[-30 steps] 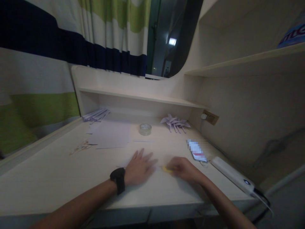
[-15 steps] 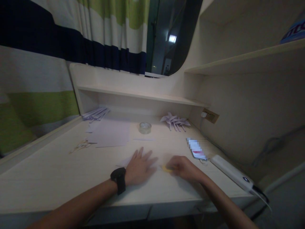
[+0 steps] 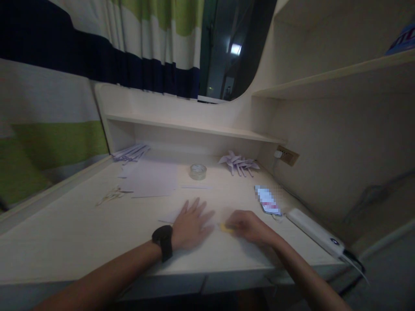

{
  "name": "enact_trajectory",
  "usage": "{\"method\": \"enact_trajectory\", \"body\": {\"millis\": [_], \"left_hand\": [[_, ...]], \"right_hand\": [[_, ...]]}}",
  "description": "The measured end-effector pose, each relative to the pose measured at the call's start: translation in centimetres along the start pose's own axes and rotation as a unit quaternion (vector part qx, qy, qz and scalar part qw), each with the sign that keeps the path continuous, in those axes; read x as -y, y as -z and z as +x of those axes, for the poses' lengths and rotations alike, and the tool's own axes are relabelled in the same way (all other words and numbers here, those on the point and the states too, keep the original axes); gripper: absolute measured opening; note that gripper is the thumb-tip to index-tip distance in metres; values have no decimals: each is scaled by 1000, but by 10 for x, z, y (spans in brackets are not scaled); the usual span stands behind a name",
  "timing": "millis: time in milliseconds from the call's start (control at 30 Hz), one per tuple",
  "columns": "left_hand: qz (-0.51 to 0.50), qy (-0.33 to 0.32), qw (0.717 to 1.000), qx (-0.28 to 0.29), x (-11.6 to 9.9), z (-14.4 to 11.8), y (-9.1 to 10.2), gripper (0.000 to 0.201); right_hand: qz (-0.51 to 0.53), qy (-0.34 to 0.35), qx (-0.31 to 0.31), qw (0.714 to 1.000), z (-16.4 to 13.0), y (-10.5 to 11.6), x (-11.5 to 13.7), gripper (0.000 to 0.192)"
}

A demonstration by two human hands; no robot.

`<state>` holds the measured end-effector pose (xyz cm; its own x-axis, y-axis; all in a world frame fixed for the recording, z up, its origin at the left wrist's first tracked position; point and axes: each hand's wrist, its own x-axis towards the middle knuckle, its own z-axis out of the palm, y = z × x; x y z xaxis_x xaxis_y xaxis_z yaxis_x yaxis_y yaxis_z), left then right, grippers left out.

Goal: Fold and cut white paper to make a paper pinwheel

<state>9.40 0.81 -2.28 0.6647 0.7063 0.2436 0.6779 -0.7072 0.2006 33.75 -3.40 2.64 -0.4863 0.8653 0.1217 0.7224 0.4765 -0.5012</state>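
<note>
Near the worktop's front edge: we work beside the pale paper sheet (image 3: pixel 168 218).
Left hand (image 3: pixel 191 224): fingers spread flat, pinning the sheet so it cannot slide.
Right hand (image 3: pixel 248 225): fingers closed on a small yellow tool (image 3: pixel 226 228), pressed just right of our left hand.

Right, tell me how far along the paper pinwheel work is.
Done: a bunch of folded pinwheels lies at the back of the desk. In hand: the left hand presses flat on a sheet, while the right hand grips a small yellow tool against it. Left: loose sheets and paper strips lie unused, with tape roll and scissors nearby.
</note>
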Motion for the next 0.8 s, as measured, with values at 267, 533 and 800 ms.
{"method": "enact_trajectory", "body": {"millis": [267,533,800], "left_hand": [[14,-4,1000,-4,0,-1,-5,50],[4,-1,1000,12,13,-3,4,51],[12,4,1000,22,28,-12,14,53]], "right_hand": [[-28,45,-99,994,5,-31,9,33],[-103,79,-108,986,-1,-43,16,24],[-107,101,-96,984,-2,-38,18,25]]}}
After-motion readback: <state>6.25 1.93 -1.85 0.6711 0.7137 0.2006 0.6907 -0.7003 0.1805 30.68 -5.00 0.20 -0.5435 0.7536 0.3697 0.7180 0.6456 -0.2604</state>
